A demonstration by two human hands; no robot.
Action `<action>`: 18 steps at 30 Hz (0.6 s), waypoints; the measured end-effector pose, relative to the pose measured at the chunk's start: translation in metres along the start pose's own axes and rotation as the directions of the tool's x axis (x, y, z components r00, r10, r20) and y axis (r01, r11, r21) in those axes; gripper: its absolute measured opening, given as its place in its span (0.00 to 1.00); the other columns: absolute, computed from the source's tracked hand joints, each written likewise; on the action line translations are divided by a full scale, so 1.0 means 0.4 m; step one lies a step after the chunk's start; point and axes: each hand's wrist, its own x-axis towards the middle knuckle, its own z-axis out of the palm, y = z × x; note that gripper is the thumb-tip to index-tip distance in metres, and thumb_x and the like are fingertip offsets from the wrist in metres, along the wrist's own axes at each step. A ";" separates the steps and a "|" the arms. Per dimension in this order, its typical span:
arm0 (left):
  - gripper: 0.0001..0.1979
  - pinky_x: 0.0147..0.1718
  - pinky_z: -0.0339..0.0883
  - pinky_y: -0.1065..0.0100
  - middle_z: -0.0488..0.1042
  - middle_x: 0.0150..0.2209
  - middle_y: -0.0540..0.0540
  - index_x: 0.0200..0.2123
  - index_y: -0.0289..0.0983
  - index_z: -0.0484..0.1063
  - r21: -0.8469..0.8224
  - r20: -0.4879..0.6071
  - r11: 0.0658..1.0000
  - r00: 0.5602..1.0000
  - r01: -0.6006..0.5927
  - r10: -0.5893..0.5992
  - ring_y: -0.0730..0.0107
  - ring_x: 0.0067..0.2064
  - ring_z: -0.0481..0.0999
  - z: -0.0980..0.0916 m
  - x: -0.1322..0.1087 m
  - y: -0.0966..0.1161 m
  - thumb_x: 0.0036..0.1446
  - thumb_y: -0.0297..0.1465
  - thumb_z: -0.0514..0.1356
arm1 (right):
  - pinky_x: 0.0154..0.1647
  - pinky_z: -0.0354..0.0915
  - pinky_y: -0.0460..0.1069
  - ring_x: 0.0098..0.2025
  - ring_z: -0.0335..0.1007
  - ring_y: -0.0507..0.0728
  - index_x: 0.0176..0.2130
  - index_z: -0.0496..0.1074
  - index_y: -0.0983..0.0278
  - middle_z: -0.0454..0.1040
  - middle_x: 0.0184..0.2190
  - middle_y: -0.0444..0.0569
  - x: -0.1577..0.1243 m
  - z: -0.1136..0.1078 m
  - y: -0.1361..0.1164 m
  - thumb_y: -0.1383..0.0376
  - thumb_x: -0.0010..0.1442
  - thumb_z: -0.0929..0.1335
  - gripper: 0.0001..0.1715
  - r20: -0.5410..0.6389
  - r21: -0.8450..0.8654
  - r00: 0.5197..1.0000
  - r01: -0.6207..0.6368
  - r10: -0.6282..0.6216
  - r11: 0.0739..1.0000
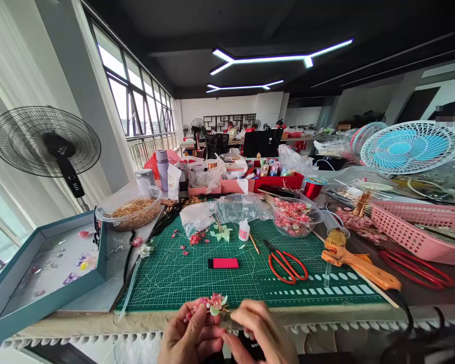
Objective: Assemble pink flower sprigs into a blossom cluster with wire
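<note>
At the table's front edge, my left hand [189, 333] pinches a beaded flower spray [214, 303] with pink beads and pale green leaves between thumb and fingers. Gold wire stems [226, 309] point from the spray toward my right hand [263, 328]. The fingers of that hand are curled at the stem ends; what they grip is too small to make out. Just beyond both hands a pink lighter [223, 263] lies on the green cutting mat [155, 278]. Scissors with orange handles [287, 265] rest to its right, and a small white glue bottle [244, 230] stands behind.
An orange glue gun [364, 265] and a pink basket [420, 237] are on the right. Clear bowls hold pink flowers [293, 215] and gold pieces [134, 210]. At left sits a blue-grey tray [49, 303], with a black fan [47, 144] behind it.
</note>
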 end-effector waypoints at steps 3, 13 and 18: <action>0.24 0.20 0.72 0.74 0.78 0.20 0.47 0.28 0.34 0.73 0.082 0.046 0.996 0.998 -0.047 0.043 0.72 0.19 0.76 0.004 -0.004 -0.010 0.29 0.40 0.74 | 0.32 0.67 0.44 0.32 0.72 0.53 0.46 0.70 0.62 0.73 0.38 0.52 0.039 -0.013 -0.007 0.62 0.62 0.65 0.12 0.028 0.081 0.997 0.064 -0.067 0.995; 0.22 0.17 0.68 0.74 0.77 0.17 0.47 0.23 0.35 0.72 0.118 0.031 0.993 0.999 0.032 -0.036 0.69 0.18 0.77 0.015 -0.010 -0.015 0.28 0.43 0.74 | 0.36 0.64 0.49 0.35 0.71 0.58 0.37 0.74 0.65 0.76 0.34 0.52 0.131 -0.093 0.071 0.59 0.66 0.61 0.16 0.282 -0.275 0.920 -0.196 0.274 0.941; 0.26 0.15 0.68 0.76 0.77 0.17 0.44 0.23 0.30 0.73 0.042 -0.040 0.990 0.991 0.133 -0.131 0.70 0.17 0.76 0.033 -0.009 -0.007 0.21 0.39 0.76 | 0.39 0.61 0.56 0.38 0.70 0.67 0.38 0.74 0.73 0.74 0.35 0.63 0.144 -0.179 0.198 0.74 0.59 0.62 0.12 0.262 -0.797 0.816 -0.118 0.515 0.592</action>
